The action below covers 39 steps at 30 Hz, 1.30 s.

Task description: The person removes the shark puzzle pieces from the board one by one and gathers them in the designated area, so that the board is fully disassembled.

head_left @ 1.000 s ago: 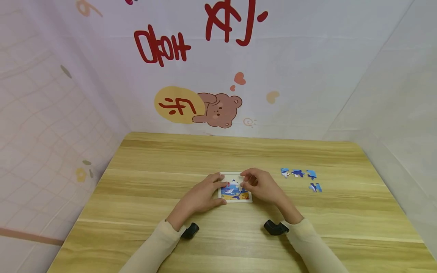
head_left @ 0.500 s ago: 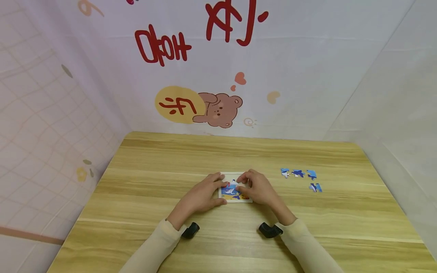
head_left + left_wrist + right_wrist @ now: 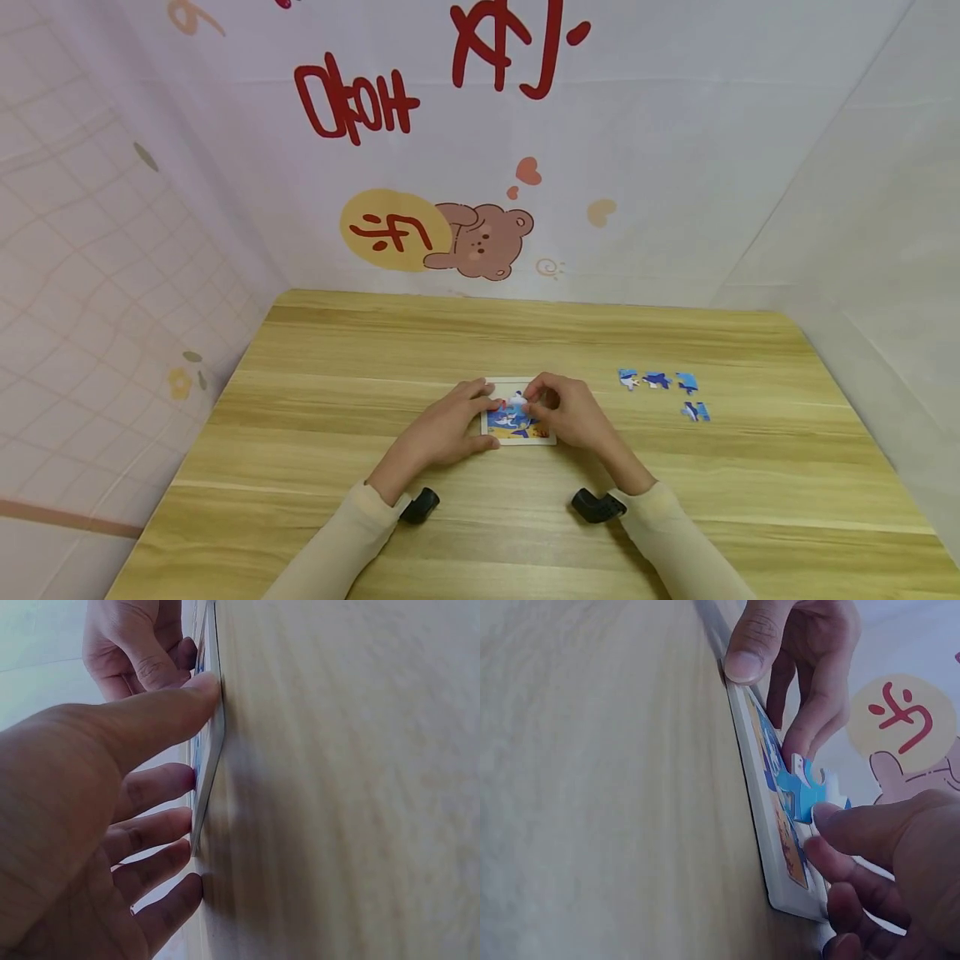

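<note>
A small jigsaw puzzle in a white frame (image 3: 517,442) lies on the wooden table, its picture showing blue sea and sandy bottom. My left hand (image 3: 444,427) rests on the frame's left side; its thumb presses the near border and its other fingers stretch over the puzzle. Between thumb and fingertips my right hand (image 3: 573,412) pinches a blue and white puzzle piece (image 3: 804,791), tilted up over the picture in the right wrist view. From the head, the right fingers cover part of the frame's right side. In the left wrist view the left thumb (image 3: 169,712) lies along the frame's edge.
Right of the frame, several loose pieces lie on the table, among them a blue one (image 3: 657,381) in the far row and one nearer piece (image 3: 696,412). A patterned white curtain (image 3: 637,183) stands behind the table. Black wrist devices (image 3: 597,506) sit at both sleeves.
My right hand has shifted left over the puzzle, then slightly back right, with its fingertips still over the picture. The left hand stays in place on the frame.
</note>
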Motion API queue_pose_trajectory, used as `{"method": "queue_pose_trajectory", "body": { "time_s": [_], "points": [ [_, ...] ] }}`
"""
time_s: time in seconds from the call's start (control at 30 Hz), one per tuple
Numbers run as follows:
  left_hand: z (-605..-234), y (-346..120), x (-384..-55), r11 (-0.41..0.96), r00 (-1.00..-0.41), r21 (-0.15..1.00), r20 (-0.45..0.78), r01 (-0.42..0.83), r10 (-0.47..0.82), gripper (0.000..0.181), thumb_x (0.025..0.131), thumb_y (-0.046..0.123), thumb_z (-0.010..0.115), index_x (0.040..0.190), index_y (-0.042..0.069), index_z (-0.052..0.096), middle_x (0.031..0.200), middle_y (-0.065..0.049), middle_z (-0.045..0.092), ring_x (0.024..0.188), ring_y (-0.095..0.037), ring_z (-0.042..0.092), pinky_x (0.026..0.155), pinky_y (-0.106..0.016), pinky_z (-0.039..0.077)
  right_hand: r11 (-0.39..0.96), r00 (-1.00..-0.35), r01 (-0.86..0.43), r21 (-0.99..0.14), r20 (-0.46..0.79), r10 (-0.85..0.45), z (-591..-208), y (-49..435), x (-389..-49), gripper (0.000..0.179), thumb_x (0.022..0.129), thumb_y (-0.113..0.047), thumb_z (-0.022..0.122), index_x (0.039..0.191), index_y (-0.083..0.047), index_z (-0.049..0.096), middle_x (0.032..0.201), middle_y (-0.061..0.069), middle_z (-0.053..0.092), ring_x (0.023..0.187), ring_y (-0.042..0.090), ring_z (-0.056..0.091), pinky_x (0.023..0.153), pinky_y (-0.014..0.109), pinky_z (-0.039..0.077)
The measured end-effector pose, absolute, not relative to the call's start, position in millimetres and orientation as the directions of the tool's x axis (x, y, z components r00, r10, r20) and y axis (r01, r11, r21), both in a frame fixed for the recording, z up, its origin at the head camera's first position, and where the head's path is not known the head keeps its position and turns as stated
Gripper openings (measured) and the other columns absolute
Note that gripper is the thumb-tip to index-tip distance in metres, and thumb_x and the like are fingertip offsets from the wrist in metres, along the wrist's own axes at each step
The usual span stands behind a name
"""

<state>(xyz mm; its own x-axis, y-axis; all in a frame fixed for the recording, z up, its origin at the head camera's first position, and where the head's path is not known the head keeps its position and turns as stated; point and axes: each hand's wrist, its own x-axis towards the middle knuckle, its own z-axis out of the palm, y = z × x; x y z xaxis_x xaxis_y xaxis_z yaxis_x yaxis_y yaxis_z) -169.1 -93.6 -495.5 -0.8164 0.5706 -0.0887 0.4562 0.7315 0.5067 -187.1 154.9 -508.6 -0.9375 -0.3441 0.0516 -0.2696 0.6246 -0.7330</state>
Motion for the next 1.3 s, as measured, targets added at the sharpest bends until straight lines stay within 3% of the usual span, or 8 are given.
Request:
{"method": "queue_pose_trajectory", "body": {
  "time_s": [0.77, 1.3],
  "points": [
    [-495, -92, -168, 0.739, -0.820, 0.514, -0.114, 0.435, 0.561, 0.063, 0.094, 0.046, 0.072, 0.149, 0.020, 0.056, 0.166, -0.004, 0.036, 0.157, -0.027, 0.028, 0.123, -0.050, 0.035, 0.561, -0.947, -0.215, -0.799, 0.030, -0.320, -506, 163, -182, 0.007, 0.095, -0.022, 0.075, 0.102, -0.021, 0.075, 0.085, -0.006, 0.073, 0.074, 0.012, 0.063, 0.067, 0.023, 0.052],
    [-495, -93, -167, 0.740, -0.824, 0.518, -0.111, 0.429, 0.555, 0.062, 0.094, 0.044, 0.074, 0.148, 0.019, 0.057, 0.166, -0.004, 0.037, 0.157, -0.028, 0.027, 0.124, -0.050, 0.033, 0.554, -0.977, -0.162, -0.817, 0.051, -0.209, -496, 222, -178, 0.008, 0.097, -0.028, 0.073, 0.104, -0.022, 0.073, 0.092, 0.000, 0.074, 0.078, 0.020, 0.064, 0.065, 0.025, 0.053]
  ]
}}
